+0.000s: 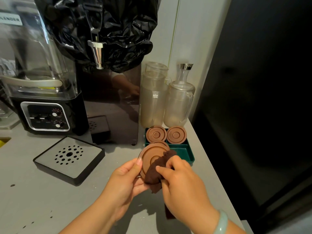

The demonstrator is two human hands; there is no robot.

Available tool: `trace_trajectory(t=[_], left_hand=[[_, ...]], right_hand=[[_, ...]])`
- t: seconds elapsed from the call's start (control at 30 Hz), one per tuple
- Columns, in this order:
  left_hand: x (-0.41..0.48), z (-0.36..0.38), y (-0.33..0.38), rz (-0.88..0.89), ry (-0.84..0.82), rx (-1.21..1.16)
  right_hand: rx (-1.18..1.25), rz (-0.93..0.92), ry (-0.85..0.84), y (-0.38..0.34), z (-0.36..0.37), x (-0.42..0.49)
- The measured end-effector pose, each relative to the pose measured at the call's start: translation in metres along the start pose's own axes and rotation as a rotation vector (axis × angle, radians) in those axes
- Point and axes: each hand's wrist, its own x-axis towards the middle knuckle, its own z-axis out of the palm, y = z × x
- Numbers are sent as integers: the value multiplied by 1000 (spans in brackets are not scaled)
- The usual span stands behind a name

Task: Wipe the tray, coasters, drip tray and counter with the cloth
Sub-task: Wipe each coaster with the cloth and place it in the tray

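Note:
My left hand [125,179] holds a round brown coaster [151,157] tilted up above the grey counter [50,200]. My right hand [179,181] presses a dark brown cloth [158,169] against the coaster's face. Behind them sits a dark green tray [183,152] with two more brown coasters [156,134] [176,135] at its far end and a third one partly hidden by the held coaster. A black drip tray with a perforated metal plate [69,158] lies on the counter to the left.
A blender [42,102] stands at the back left, beside a dispenser covered with a black plastic bag [108,31]. Two clear jugs [155,95] [179,102] stand behind the green tray. The counter ends at the right beside a dark surface. Crumbs dot the counter.

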Motion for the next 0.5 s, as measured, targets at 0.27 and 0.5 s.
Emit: trace_trajectory(t=[0.27,0.5], left_hand=[[-2,6,3,71,39,91],[-4,1,1,8,87,21]], right_hand=[[67,38,85,11,-2,10],[1312,631,342,38,-5,10]])
